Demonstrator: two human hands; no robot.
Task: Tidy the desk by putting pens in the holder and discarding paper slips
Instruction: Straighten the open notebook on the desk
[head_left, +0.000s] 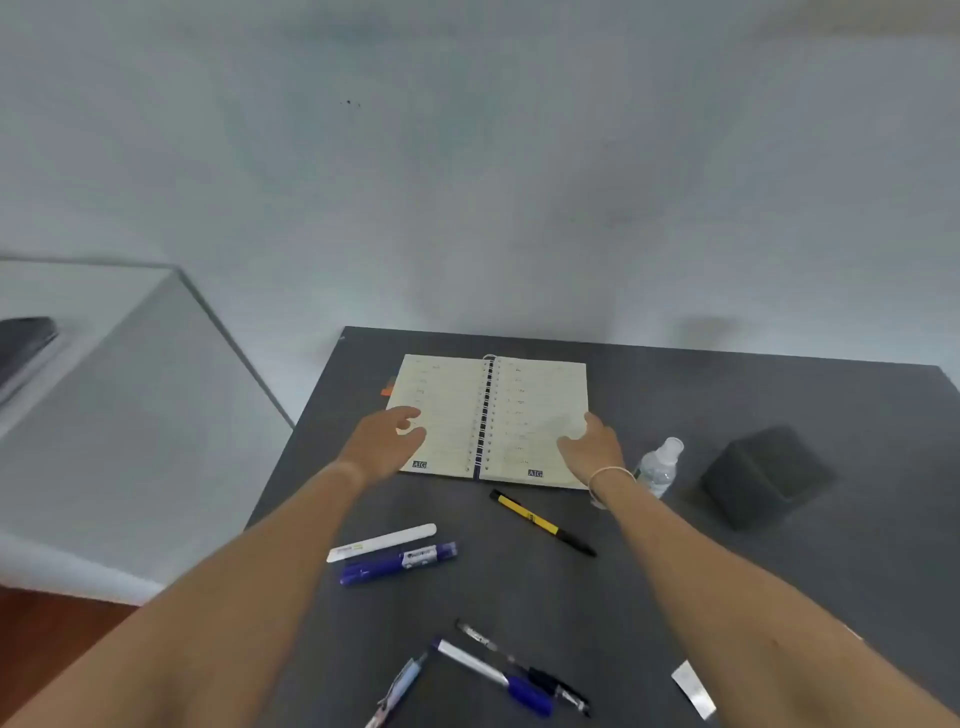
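Dark grey desk (779, 597) fills the head view, an open spiral notebook (488, 415) at its far middle. The left hand (387, 447) rests loosely spread on the left page, the right hand (592, 449) likewise on the right page; neither holds anything. Nearer than both hands lie a yellow pen (540, 521), a blue marker (400, 563) beside a white stick (382, 542), three more pens (493, 670), and a paper slip (693, 688). A black pen holder (763, 478) stands right of the right hand.

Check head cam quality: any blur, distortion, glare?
Head view: soft throughout, notebook writing unreadable; wide-angle bends the desk edges and stretches the forearms; light flat and diffuse, no glare, faint shadow beside the black holder; both hands slightly smeared.
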